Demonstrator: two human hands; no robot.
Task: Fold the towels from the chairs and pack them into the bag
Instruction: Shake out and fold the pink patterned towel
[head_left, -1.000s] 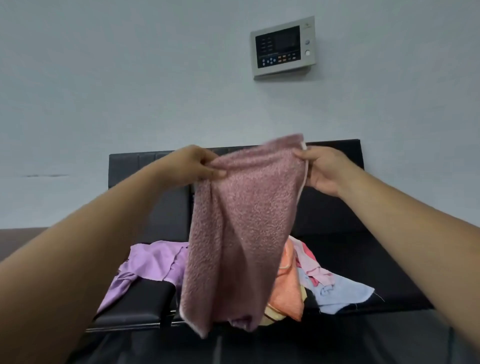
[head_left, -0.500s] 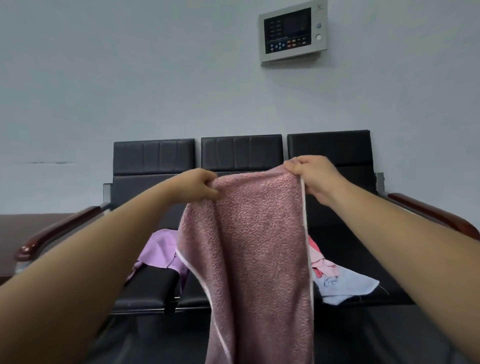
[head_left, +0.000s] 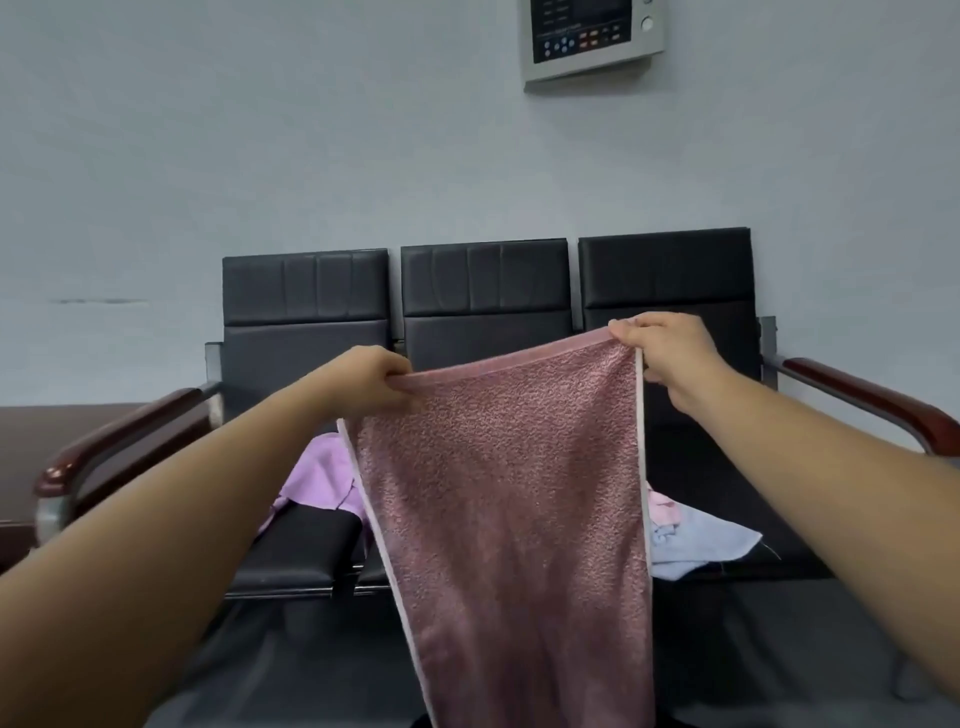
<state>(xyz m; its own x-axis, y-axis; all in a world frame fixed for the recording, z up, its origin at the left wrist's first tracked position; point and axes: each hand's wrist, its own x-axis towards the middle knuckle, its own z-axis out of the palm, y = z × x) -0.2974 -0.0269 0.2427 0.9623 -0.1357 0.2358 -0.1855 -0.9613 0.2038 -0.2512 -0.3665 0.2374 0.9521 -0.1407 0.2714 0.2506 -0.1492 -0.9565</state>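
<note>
A dusty-pink terry towel (head_left: 514, 499) with a pale edge hangs spread in front of me, its lower part running out of the frame's bottom. My left hand (head_left: 369, 382) pinches its top left corner and my right hand (head_left: 662, 351) pinches its top right corner, held a little higher. Behind the towel, on the seats of the black three-seat chair row (head_left: 483, 291), lie a lilac towel (head_left: 324, 475) at the left and a light blue towel (head_left: 696, 540) with a bit of pink cloth (head_left: 662, 512) at the right. No bag is in view.
The chair row stands against a pale grey wall, with dark red armrests at the left (head_left: 119, 436) and right (head_left: 862, 400). A control panel (head_left: 592, 36) hangs on the wall above. A dark brown surface (head_left: 36, 452) sits at the far left.
My hands have drawn apart and lowered, stretching the towel's top edge wide and flat. The towel now hangs longer, past the frame's bottom, hiding the orange cloth seen earlier.
</note>
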